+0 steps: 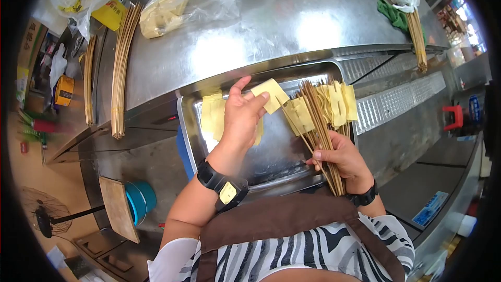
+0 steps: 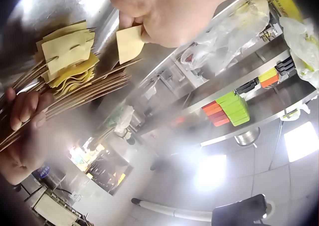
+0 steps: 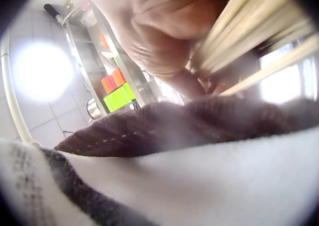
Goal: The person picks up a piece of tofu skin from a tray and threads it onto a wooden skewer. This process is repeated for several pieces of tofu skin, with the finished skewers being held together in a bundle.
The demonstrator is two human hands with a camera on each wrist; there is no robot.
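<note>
Between thumb and fingers, my left hand (image 1: 240, 120) pinches a square yellow tofu sheet (image 1: 270, 95) above the metal tray (image 1: 183, 125). A thin skewer's tip comes right up to that sheet's corner. My right hand (image 1: 344, 161) grips a bundle of wooden skewers (image 1: 314, 107) at the tray's near right side. Folded tofu sheets (image 1: 334, 105) are threaded in waves on several skewers, seen closer as threaded sheets (image 2: 70, 51) in the left wrist view. More loose sheets (image 1: 211, 117) lie in the tray's left part, partly hidden by my left hand. In the right wrist view, skewers (image 3: 244, 31) pass through my fingers.
Beyond the tray runs a steel counter (image 1: 271, 36) with a plastic bag (image 1: 167, 13) of yellow sheets. Long skewer bundles (image 1: 124, 73) lie on its left, another bundle (image 1: 417, 42) on its right. A blue bucket (image 1: 142, 201) stands low left under a wooden board (image 1: 117, 206).
</note>
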